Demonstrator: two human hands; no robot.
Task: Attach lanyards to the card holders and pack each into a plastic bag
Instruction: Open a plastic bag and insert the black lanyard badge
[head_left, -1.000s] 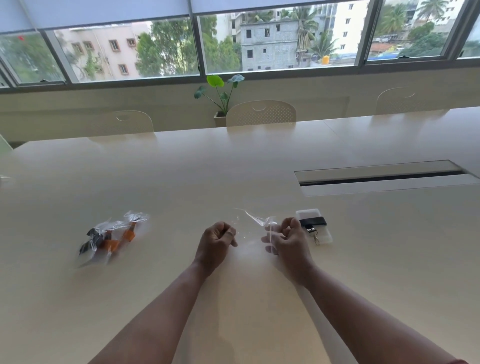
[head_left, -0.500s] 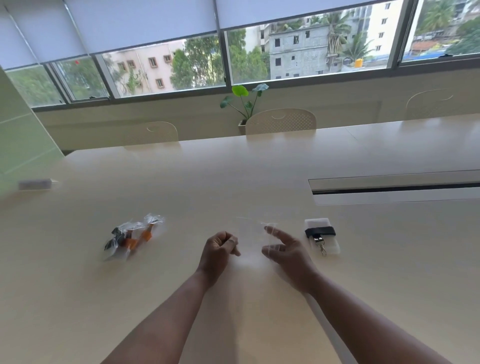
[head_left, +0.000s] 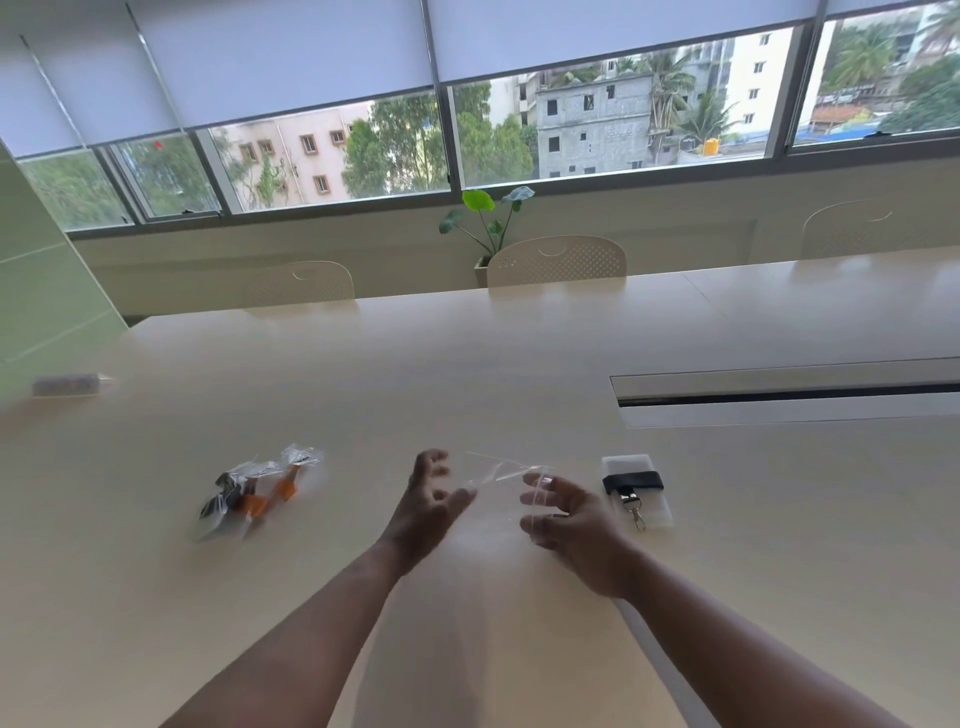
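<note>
Packed bags (head_left: 260, 491) lie at the left of the table (head_left: 519, 364); one card holder (head_left: 638, 491) with its lanyard (head_left: 632, 481) awaits bagging. The left hand (head_left: 426, 512) and right hand (head_left: 566, 519), fingers spread, flank a clear plastic bag (head_left: 501, 475); whether either grips it, I cannot tell.

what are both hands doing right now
Left hand: open, fingers spread, beside the clear plastic bag.
Right hand: open, fingers touching that bag; no firm grip visible.

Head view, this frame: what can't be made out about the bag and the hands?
- Clear plastic bag: transparent and smeared; its outline and opening are unclear.
- Left hand: motion-blurred; contact with the bag is uncertain.
- Right hand: the film overlaps its fingers; the grip is unclear.
- Packed bags: the number is unreadable through crumpled plastic.
</note>
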